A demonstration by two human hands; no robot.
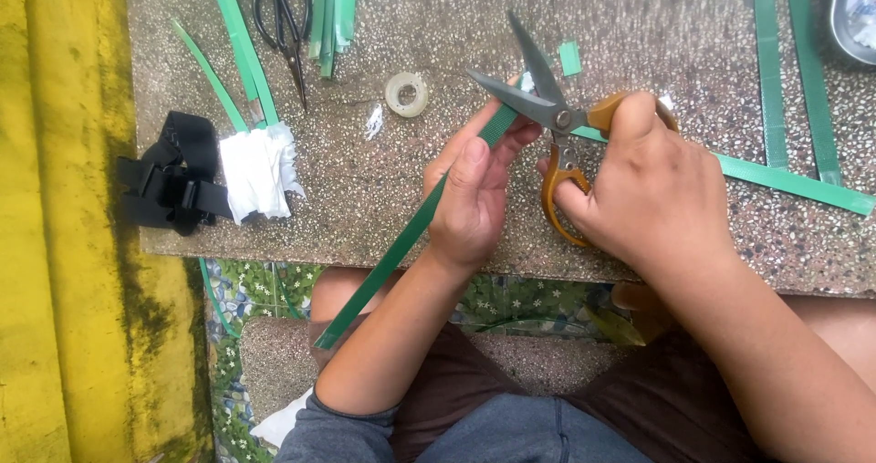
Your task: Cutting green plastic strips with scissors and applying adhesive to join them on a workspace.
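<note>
My left hand (pixel 474 189) grips a long green plastic strap (pixel 392 249) that slants from my lap up to the scissor blades. My right hand (pixel 643 185) holds yellow-handled scissors (pixel 554 116), their blades spread apart with the strap's upper end lying at the pivot. Both hands hover over the near edge of a speckled stone table (pixel 383 189). A small cut green piece (pixel 569 58) lies just beyond the blade tips.
Black-handled scissors (pixel 285 25), several green strips (pixel 239 48), a roll of clear tape (pixel 406 93), a white crumpled cloth (pixel 260 171) and a black buckled strap (pixel 173 176) lie at the left. More green strips (pixel 789 71) run along the right. A yellow wall (pixel 55 244) borders the left.
</note>
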